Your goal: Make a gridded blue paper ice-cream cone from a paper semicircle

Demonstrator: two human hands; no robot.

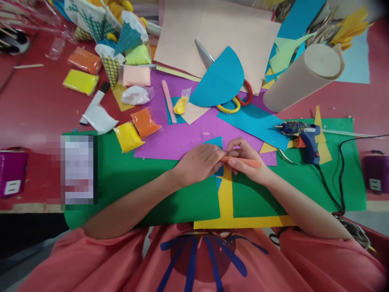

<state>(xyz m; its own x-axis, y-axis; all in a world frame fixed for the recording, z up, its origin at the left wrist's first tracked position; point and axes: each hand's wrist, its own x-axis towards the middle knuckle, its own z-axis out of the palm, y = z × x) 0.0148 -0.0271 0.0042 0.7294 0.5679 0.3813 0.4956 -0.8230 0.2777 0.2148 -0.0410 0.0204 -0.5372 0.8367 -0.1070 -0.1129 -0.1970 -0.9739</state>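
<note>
Right hand [251, 172] pinches the slim orange stick [248, 162] over the green sheet [182, 205], thumb pressed on it, seemingly for steadiness; the left hand [199, 163] curls at its other end, grip hidden. The blue glue gun [310, 149] lies rightward, probably for easy reach.

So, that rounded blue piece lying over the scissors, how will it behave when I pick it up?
The blue piece looks like a thin, flat sheet, so it's probably light and may bend when lifted by one edge. It seems to lie loose across the scissors, so a slight push could slide it.
</note>
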